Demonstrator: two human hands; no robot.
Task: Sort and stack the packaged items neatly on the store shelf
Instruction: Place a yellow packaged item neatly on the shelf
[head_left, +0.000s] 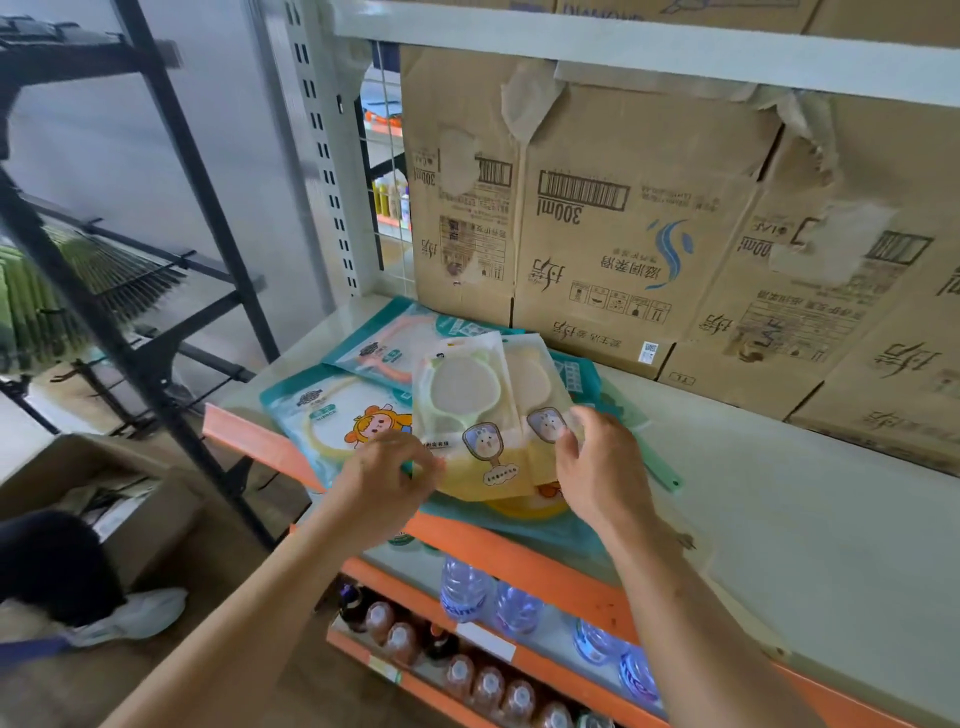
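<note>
Two clear-and-yellow mirror packets lie overlapped on the pile: a green-framed one and a beige one to its right. My left hand pinches the lower left edge of the green-framed packet. The beige packet's lower right corner is between the fingers of my right hand. Under them lie teal packets: one with a cartoon child at the left, one with an orange frame behind. All rest on the pale shelf with an orange front rail.
Large cardboard boxes fill the back of the shelf. Water bottles and brown bottles stand on the lower shelves. A black metal rack stands left, with an open carton and someone's white shoe on the floor.
</note>
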